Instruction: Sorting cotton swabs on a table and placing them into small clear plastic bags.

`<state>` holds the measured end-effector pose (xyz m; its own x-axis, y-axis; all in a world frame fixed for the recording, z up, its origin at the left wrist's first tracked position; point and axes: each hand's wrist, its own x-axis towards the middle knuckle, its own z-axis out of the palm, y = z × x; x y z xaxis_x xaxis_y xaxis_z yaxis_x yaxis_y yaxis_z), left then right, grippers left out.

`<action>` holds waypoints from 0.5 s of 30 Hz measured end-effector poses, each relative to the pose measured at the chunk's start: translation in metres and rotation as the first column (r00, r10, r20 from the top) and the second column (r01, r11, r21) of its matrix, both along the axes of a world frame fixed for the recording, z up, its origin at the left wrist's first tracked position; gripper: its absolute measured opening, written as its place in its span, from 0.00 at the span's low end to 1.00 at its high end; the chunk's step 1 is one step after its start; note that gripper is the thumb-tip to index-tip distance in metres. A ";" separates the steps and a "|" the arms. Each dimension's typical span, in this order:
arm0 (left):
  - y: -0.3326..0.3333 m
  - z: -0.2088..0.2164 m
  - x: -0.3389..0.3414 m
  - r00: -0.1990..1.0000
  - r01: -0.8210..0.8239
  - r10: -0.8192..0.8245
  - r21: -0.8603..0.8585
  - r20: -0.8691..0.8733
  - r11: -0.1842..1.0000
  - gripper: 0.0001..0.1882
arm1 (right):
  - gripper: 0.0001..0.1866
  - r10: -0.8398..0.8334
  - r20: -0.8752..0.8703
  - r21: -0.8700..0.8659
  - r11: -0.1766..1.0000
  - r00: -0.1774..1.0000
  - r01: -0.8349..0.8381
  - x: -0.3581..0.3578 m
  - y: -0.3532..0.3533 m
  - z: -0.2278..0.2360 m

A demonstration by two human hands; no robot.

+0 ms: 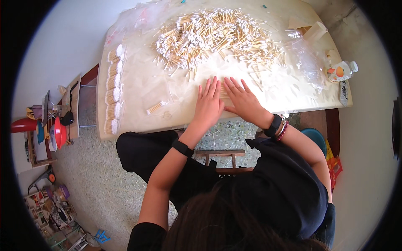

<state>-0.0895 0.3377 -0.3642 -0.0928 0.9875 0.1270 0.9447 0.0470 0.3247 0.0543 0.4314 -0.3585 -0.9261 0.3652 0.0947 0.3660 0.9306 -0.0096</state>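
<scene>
My left hand (208, 102) and my right hand (247, 102) lie side by side near the table's front edge, fingers stretched out. Between and partly under them shows a small group of wooden-stick cotton swabs (224, 89), mostly covered by my fingers. Beyond my fingertips spreads a big loose pile of cotton swabs (217, 35) with white tips, pointing every way. To the left of my left hand lies a small separate bunch of swabs (155, 108), apart from the hand.
Several packed bundles of swabs (113, 95) form a column along the table's left edge. Clear plastic bags (307, 58), a bottle with an orange fruit label (340, 72) and a roll (315, 32) lie at the right. A wooden stool rung (220, 153) shows below the table (138, 75).
</scene>
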 end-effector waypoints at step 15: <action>0.003 0.002 0.007 0.999 -0.027 0.027 -0.007 0.037 1.000 0.32 | 0.41 -0.044 0.041 0.066 0.997 0.998 0.041 -0.009 0.011 -0.002</action>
<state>-0.0821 0.3406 -0.3627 -0.1241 0.9855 0.1162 0.9303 0.0748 0.3591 0.0455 0.4419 -0.3609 -0.9137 0.3984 0.0806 0.4037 0.9125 0.0663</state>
